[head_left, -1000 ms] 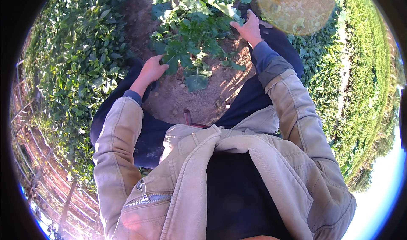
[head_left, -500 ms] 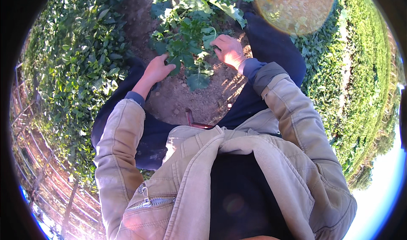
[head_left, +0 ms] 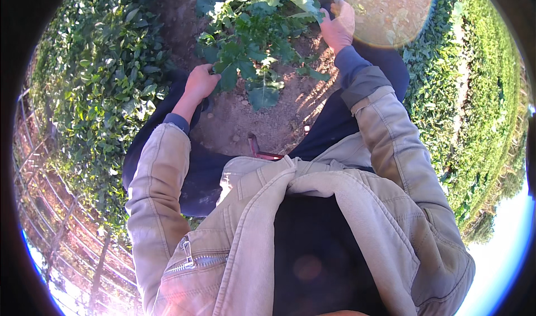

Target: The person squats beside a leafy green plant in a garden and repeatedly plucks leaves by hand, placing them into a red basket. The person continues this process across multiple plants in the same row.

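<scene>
Leafy plant [head_left: 245, 51] | left fingers [head_left: 209, 68] at its left edge, grip unclear | right fingers [head_left: 342, 10] parted, right side

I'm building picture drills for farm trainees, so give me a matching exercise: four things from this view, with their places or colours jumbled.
Things:
1. left hand
2. jacket
3. right hand
4. leafy plant

Places or colours:
A. at the plant's upper right side
B. green, between the two hands
C. at the plant's lower left side
D. beige, open over a black top

Pairs: 1-C, 2-D, 3-A, 4-B
</scene>
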The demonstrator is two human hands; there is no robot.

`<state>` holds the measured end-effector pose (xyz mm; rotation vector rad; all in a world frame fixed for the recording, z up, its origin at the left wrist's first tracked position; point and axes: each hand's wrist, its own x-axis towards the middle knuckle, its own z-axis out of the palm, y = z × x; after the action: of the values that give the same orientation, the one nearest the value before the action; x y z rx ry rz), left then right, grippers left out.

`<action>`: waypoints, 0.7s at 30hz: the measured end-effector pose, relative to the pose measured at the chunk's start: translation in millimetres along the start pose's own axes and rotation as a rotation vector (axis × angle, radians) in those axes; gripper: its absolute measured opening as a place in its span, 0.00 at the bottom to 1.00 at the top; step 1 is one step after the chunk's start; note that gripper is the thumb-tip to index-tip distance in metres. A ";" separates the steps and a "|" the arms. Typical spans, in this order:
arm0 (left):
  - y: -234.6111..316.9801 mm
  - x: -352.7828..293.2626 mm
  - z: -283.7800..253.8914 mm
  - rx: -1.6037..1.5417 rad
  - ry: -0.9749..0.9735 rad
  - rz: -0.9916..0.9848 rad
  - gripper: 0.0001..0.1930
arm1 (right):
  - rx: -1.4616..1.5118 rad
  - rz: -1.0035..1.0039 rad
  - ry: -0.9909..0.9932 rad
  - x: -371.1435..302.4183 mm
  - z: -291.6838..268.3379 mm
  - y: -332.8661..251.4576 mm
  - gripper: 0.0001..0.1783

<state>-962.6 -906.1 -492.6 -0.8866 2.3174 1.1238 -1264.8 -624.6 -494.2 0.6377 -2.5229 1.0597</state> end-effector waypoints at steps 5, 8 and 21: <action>-5.2 3.0 -2.8 -0.399 -0.071 -0.133 0.18 | 0.293 0.024 -0.666 -47.2 -35.5 -96.9 0.29; 17.5 -1.8 -10.1 -0.586 -0.156 -0.205 0.18 | 0.319 -0.315 -0.829 -98.5 -36.7 -131.8 0.38; 58.8 -10.5 -29.9 -0.735 -0.106 -0.149 0.33 | 0.266 -0.061 -0.512 -85.6 26.9 -147.8 0.14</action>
<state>-998.8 -898.5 -436.9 -1.1770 1.7076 1.9381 -1119.1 -713.0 -465.1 1.1843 -2.7708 1.3655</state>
